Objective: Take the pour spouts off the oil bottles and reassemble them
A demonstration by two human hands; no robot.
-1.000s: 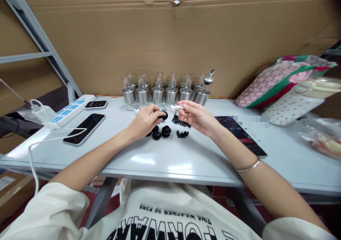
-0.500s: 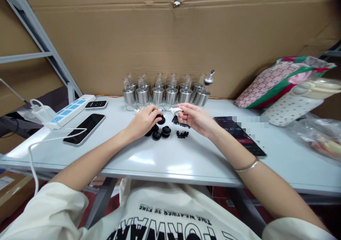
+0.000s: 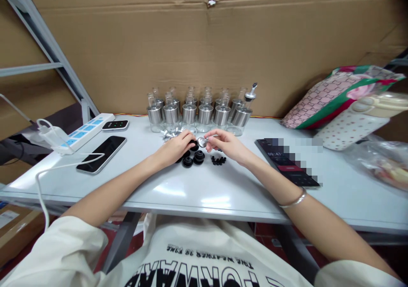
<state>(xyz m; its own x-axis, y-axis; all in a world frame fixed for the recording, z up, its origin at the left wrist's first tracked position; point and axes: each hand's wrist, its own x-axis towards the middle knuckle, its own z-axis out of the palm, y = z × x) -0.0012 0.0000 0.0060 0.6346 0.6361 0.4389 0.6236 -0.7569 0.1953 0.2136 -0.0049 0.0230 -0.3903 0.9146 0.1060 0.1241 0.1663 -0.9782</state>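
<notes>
My right hand (image 3: 225, 144) pinches a silver pour spout (image 3: 202, 142) by its thin end, the round base turned toward my left hand. My left hand (image 3: 178, 146) is closed at the fingertips on a black rubber stopper (image 3: 193, 144), which the fingers partly cover. More black stoppers (image 3: 198, 157) lie on the table below it. Behind my left hand is a pile of silver spouts (image 3: 170, 134), partly hidden. Small black caps (image 3: 218, 160) lie in rows beneath my right hand. Glass bottles with metal sleeves (image 3: 205, 115) stand in two rows behind.
One bottle at the right end carries a fitted pourer (image 3: 250, 95). A phone (image 3: 102, 154), a small device (image 3: 115, 125) and a power strip (image 3: 86, 132) lie left. At right are a tablet-like screen (image 3: 280, 161), a white tumbler (image 3: 350, 123), a patterned bag (image 3: 321, 102) and a plastic bag (image 3: 382, 159).
My right hand has moved slightly left and down, and the spout's round base now faces the camera, close to my left hand. My left hand has shifted slightly down, uncovering more of the spout pile.
</notes>
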